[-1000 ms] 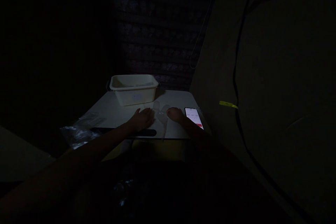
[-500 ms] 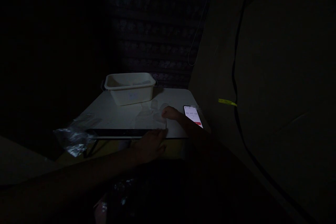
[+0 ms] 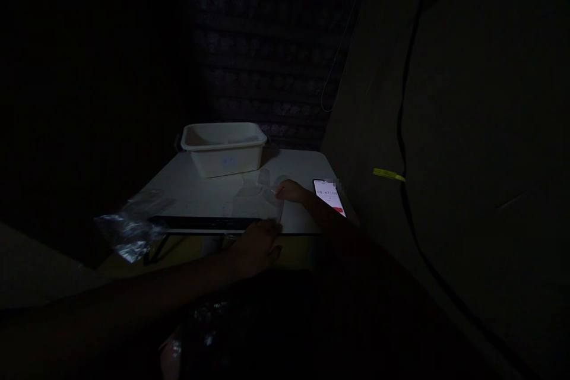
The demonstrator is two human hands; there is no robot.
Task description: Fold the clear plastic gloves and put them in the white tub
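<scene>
The scene is very dim. A clear plastic piece point(image 3: 252, 202), perhaps a bag or packaging, lies flat on the white table point(image 3: 209, 193); its exact kind is hard to make out. At its right side my right hand point(image 3: 291, 191) is closed, with the fingertips pinched on the plastic's edge. My left hand point(image 3: 255, 248) rests at the near table edge, fingers stretched over the lower right corner of the plastic and thumb apart below. A lit phone point(image 3: 328, 197) showing a running timer lies right of my right hand.
A white plastic tub point(image 3: 227, 157) stands at the back left of the table, something pale inside. Crumpled clear plastic point(image 3: 131, 234) hangs over the left front corner. A dark bar point(image 3: 200, 223) runs along the near edge. A cable point(image 3: 401, 130) with a yellow tag point(image 3: 388, 174) hangs at right.
My right fingers have shifted slightly at the plastic's edge. My left hand has barely moved. The whole view has slid a little, and the phone's timer has advanced.
</scene>
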